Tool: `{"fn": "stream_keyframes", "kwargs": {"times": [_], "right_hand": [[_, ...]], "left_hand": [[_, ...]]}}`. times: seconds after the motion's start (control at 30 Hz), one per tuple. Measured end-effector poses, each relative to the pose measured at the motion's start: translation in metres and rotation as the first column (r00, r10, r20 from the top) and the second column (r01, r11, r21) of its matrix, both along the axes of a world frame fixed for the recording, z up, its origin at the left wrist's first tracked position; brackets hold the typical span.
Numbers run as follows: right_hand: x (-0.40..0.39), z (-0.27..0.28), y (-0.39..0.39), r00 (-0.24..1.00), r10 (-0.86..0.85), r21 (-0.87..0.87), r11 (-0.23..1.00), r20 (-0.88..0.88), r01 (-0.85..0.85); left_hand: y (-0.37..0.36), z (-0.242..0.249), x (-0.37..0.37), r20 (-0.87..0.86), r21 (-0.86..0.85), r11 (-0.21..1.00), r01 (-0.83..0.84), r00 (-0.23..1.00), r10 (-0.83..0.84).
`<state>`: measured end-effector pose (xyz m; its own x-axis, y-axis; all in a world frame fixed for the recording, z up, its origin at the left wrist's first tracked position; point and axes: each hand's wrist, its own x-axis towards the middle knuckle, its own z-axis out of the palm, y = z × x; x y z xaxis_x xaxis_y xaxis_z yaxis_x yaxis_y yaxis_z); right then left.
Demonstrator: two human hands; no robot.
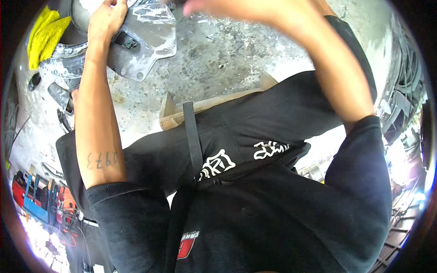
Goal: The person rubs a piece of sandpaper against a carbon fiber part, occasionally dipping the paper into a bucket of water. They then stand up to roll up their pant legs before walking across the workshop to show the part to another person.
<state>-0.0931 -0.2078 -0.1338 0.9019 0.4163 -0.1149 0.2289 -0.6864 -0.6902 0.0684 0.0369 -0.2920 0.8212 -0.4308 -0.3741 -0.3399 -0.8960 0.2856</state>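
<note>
Left hand (109,16), fingers bent, meets the woven-patterned panel (152,36) above the floor (218,59); pinching unclear. Right hand (232,7) is blurred, its grip unclear. Left forearm (98,118) reads "1973"; the red shirt badge (185,248) is partly legible.

The number "1973" was inked as a dark tattoo (102,161) on the inside of the person's left forearm (98,118), its digits running from right to left in the view. On the black shirt (264,223), a red and white logo (185,248) carried small lettering that began "CAR", the rest too small to read surely. The black legwear (159,150) bore two groups of stylized white lettering: one (216,164) seemed to end in "RD", while the other (272,150) was folded and could not be read.
</note>
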Motion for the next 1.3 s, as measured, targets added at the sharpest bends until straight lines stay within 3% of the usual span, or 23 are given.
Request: {"fn": "stream_keyframes", "kwargs": {"times": [0.03, 0.07, 0.1, 0.17, 0.23, 0.27, 0.3, 0.33, 0.4, 0.43, 0.47, 0.57, 0.67, 0.7, 0.73, 0.8, 0.9, 0.93, 1.0, 1.07, 1.13, 1.2, 1.3], "right_hand": [[-0.022, 0.033, 0.014, 0.994, -0.064, 0.209, 0.975, -0.087, 0.081], [-0.015, -0.032, 0.021, 0.975, 0.043, 0.059, 0.997, 0.219, -0.057], [-0.016, -0.038, 0.026, 0.973, -0.044, 0.103, 0.995, 0.225, 0.021], [-0.023, -0.038, 0.033, 0.967, -0.121, 0.142, 0.986, 0.223, 0.091], [-0.03, -0.033, 0.038, 0.924, -0.381, 0.246, 0.892, -0.042, 0.379], [-0.034, -0.039, 0.041, 0.925, -0.378, 0.24, 0.895, -0.036, 0.375], [-0.041, -0.051, 0.047, 0.91, -0.415, 0.224, 0.886, -0.001, 0.405], [-0.046, -0.057, 0.052, 0.893, -0.448, 0.208, 0.878, 0.036, 0.432], [-0.056, -0.067, 0.056, 0.873, -0.471, 0.224, 0.871, 0.124, 0.438], [-0.06, -0.071, 0.059, 0.842, -0.513, 0.196, 0.854, 0.169, 0.481], [-0.063, -0.075, 0.059, 0.81, -0.548, 0.172, 0.836, 0.21, 0.521], [-0.069, -0.066, 0.058, 0.842, -0.537, 0.132, 0.839, 0.054, 0.527], [-0.071, -0.056, 0.056, 0.867, -0.491, 0.027, 0.868, -0.083, 0.495], [-0.074, -0.06, 0.054, 0.854, -0.505, 0.051, 0.856, -0.128, 0.514], [-0.076, -0.062, 0.052, 0.839, -0.517, 0.071, 0.842, -0.171, 0.534], [-0.075, -0.062, 0.046, 0.84, -0.515, 0.072, 0.844, -0.169, 0.532], [-0.07, -0.057, 0.045, 0.779, -0.609, 0.228, 0.745, -0.15, 0.626], [-0.068, -0.06, 0.045, 0.783, -0.602, 0.224, 0.751, -0.156, 0.621], [-0.066, -0.066, 0.046, 0.873, -0.487, 0.199, 0.858, 0.025, 0.473], [-0.072, -0.068, 0.047, 0.892, -0.451, 0.151, 0.879, -0.044, 0.452], [-0.075, -0.067, 0.047, 0.899, -0.435, 0.228, 0.871, -0.052, 0.435], [-0.076, -0.066, 0.039, 0.915, -0.399, 0.215, 0.89, -0.056, 0.402], [-0.078, -0.062, 0.03, 0.889, -0.29, 0.296, 0.867, -0.354, 0.401]], "left_hand": [[0.002, 0.0, -0.003, 0.063, -0.105, 0.994, -0.022, 0.998, 0.029], [0.002, 0.005, -0.01, 0.06, -0.115, 0.993, -0.025, 0.998, 0.032], [0.001, 0.011, -0.019, 0.215, -0.176, 0.979, 0.105, 0.974, -0.066], [0.001, 0.025, -0.036, 0.52, -0.224, 0.901, 0.372, 0.828, -0.212], [0.006, 0.018, -0.037, 0.533, -0.207, 0.903, 0.376, 0.817, -0.218], [0.007, 0.015, -0.036, 0.547, -0.188, 0.902, 0.388, 0.805, -0.232], [0.012, 0.012, -0.033, 0.646, -0.107, 0.838, 0.535, 0.678, -0.35], [0.009, 0.018, -0.035, 0.651, -0.113, 0.841, 0.53, 0.678, -0.34], [0.001, 0.03, -0.04, 0.287, -0.05, 0.955, 0.292, 0.92, -0.266], [-0.005, 0.038, -0.034, -0.041, -0.08, 0.994, 0.076, 0.996, -0.08], [-0.009, 0.043, -0.035, -0.044, -0.088, 0.994, 0.058, 0.997, -0.062], [-0.014, 0.052, -0.043, -0.07, -0.02, 0.989, 0.143, 0.987, -0.144], [-0.019, 0.062, -0.043, -0.096, 0.068, 0.991, 0.119, 0.989, -0.112], [-0.019, 0.061, -0.049, 0.009, 0.039, 0.996, 0.084, 0.996, -0.084], [-0.022, 0.061, -0.048, 0.009, 0.025, 0.997, 0.066, 0.998, -0.067], [-0.023, 0.064, -0.049, -0.035, 0.087, 0.994, 0.067, 0.997, -0.064], [-0.02, 0.059, -0.054, 0.024, 0.02, 1.0, 0.017, 1.0, -0.018], [-0.02, 0.059, -0.054, 0.036, 0.005, 1.0, 0.018, 0.999, -0.018], [-0.023, 0.064, -0.05, -0.025, 0.04, 0.999, 0.018, 1.0, -0.017], [-0.027, 0.069, -0.049, -0.08, 0.075, 0.997, 0.028, 0.997, -0.022], [-0.028, 0.073, -0.048, -0.124, 0.058, 0.998, 0.039, 0.992, -0.031], [-0.025, 0.067, -0.048, -0.092, 0.057, 0.997, 0.042, 0.995, -0.036], [-0.023, 0.062, -0.052, -0.033, 0.042, 0.998, 0.039, 0.999, -0.037]]}}
